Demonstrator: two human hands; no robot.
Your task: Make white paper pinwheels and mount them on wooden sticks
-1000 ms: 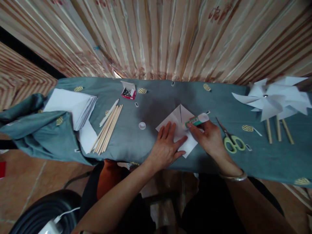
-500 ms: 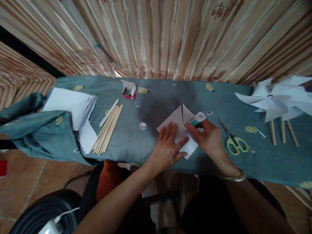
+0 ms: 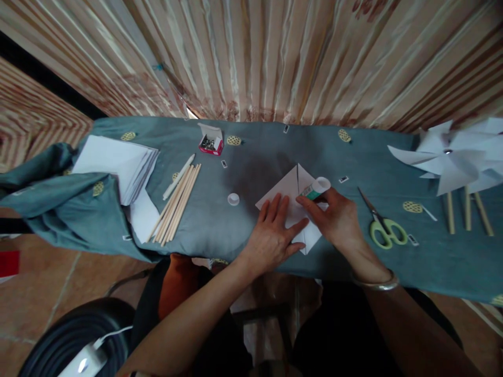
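A square sheet of white paper, slit from its corners, lies on the cloth in front of me. My left hand presses flat on its lower left part, fingers spread. My right hand grips a glue stick, white with a green label, tilted with its lower end at the paper's middle. That lower end is hidden by my fingers. The glue stick's white cap rests on the cloth to the left. Scissors with green handles lie right of my right hand.
Thin wooden sticks and a white pen lie at left, beside stacked white paper. A small red box of metal pins stands open behind. Paper pinwheels on sticks lie at far right. A curtain hangs behind the table.
The view has shifted slightly, so most things sit a little farther right or higher. Both hands keep nearly the same places on the paper, and the slit at its top looks narrower.
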